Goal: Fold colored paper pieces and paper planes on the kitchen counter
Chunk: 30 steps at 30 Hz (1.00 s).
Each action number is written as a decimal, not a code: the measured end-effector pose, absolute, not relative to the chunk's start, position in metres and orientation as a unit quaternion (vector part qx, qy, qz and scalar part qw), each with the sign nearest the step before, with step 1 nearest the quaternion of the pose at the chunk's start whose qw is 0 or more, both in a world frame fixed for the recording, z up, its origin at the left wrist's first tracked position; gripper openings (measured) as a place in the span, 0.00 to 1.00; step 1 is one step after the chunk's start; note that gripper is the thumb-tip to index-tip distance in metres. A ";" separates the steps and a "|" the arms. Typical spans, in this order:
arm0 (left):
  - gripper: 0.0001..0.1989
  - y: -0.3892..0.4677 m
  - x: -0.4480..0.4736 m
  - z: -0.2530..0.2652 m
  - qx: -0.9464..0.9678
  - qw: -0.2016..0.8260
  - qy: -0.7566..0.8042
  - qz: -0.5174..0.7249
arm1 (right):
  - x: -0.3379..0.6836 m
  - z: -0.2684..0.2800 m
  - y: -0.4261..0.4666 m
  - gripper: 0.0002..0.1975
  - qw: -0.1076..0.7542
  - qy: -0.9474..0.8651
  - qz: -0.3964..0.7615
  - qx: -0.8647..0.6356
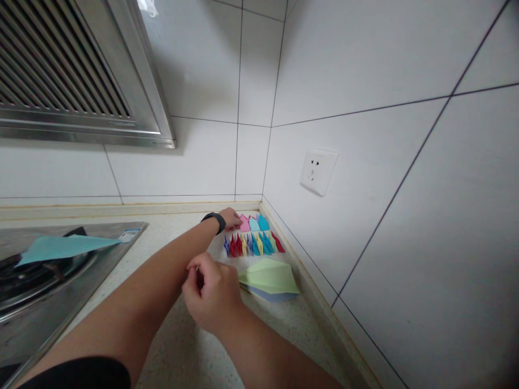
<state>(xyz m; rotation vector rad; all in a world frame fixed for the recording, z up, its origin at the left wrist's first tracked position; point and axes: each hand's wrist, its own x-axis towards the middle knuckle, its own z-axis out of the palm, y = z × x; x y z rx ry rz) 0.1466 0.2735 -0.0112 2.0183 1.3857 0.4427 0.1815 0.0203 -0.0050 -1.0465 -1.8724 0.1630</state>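
Note:
My left hand [231, 218], a black watch on its wrist, reaches into the far corner of the counter. Its fingers close at the left edge of a pink folded paper piece [245, 222]; the fingertips are partly hidden. Beside that piece stand a pale blue folded paper [253, 223] and a blue one [263, 222]. Nearer to me is a row of small folded papers [254, 244] in red, yellow, blue and purple. Closer in, my right hand [213, 294] is curled with thumb and forefinger together, and nothing shows in it. Just right of it lies a light green paper [271, 275] over a blue-grey sheet [272, 294].
A gas stove [81, 286] is on the left, with a teal paper [67, 248] lying across its burner. Above it hangs a steel range hood [156, 102]. Tiled walls meet behind the folded papers, and the right one carries a power socket [318, 172].

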 end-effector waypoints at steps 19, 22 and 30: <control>0.22 0.278 0.146 -0.020 0.736 0.337 0.539 0.232 | 0.182 -0.007 0.024 0.06 0.454 -0.770 0.075 -0.442; 0.24 0.275 0.143 -0.017 0.729 0.352 0.538 0.237 | 0.182 -0.007 0.024 0.05 0.449 -0.773 0.075 -0.441; 0.23 0.271 0.136 -0.016 0.704 0.414 0.511 0.269 | 0.181 -0.008 0.025 0.05 0.438 -0.778 0.070 -0.445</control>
